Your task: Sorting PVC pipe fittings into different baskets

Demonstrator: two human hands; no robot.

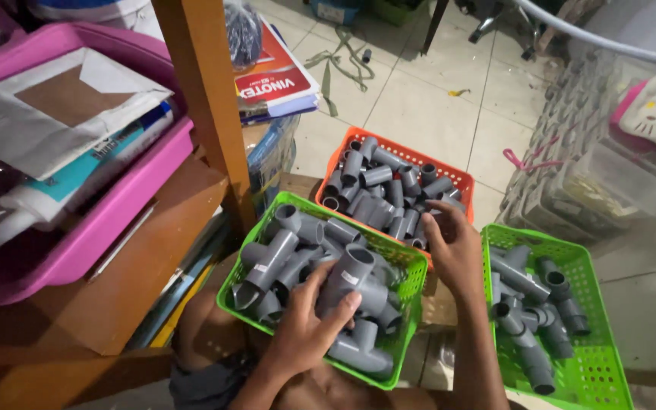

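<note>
- The left hand (305, 326) is seen closed around a grey tee fitting (351, 277), thumb across its front, held just above the left green basket (256, 307).
- That basket is taken as the landmark. It is found heaped with grey tee fittings to the rim.
- The right hand (453, 247) is reached beyond the landmark's far right corner, at the near edge of the orange basket (461, 178). Its fingers are curled over the grey couplings (381, 190) there; whether one is actually pinched cannot be told, since the fingertips are hidden.
- The orange basket, behind the landmark, is noted as full of short straight couplings.
- A right green basket (601, 372), to the right of the landmark, is found only partly filled: joined pieces (529, 304) lie at its far and left side, and much of its near floor is bare.
- Judged from this, the work appears to be at an early-to-middle stage: a small batch lies in the right basket, while both supply baskets remain largely full.
- Left of the landmark, a wooden post (206, 106) and shelf (138, 258) stand close, with a pink tub (115, 220) of papers resting on the shelf.
- Beyond the orange basket, a tiled floor (419, 106) with stray scraps is noted; clear crates (578, 175) stand far right.
- The post crowds the left elbow's side; the right forearm lies across the gap between the green baskets.
</note>
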